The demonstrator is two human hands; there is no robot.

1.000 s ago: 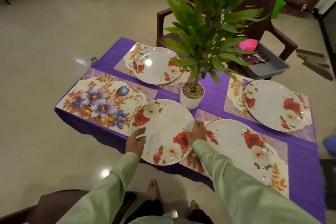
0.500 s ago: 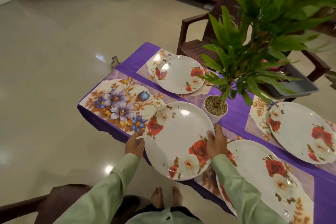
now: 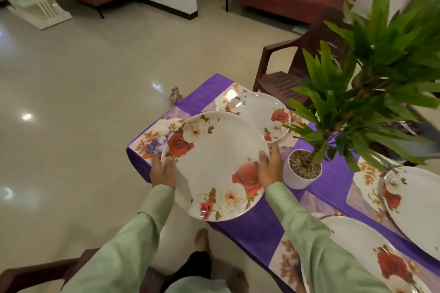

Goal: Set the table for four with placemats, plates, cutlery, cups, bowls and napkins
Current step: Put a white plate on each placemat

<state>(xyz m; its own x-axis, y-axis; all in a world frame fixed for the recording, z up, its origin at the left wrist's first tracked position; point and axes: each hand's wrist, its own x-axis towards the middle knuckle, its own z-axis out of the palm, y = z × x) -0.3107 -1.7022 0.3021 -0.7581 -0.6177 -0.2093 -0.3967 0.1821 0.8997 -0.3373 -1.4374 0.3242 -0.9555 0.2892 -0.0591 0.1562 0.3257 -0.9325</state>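
White rose-printed plate [image 3: 214, 162] faces up, roses at ten and four o'clock. Your left hand [image 3: 164, 172] grips its nine o'clock rim, your right hand [image 3: 270, 170] its three.

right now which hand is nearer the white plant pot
Right. The right hand grips the plate edge beside the pot; the left hand holds the opposite edge, farther away.

Left hand [image 3: 163, 172] and right hand [image 3: 270, 169] hold rose plate [image 3: 215, 164] by its edges, over flower placemat [image 3: 152, 140] at table's left end. Potted plant [image 3: 303, 169] just right.
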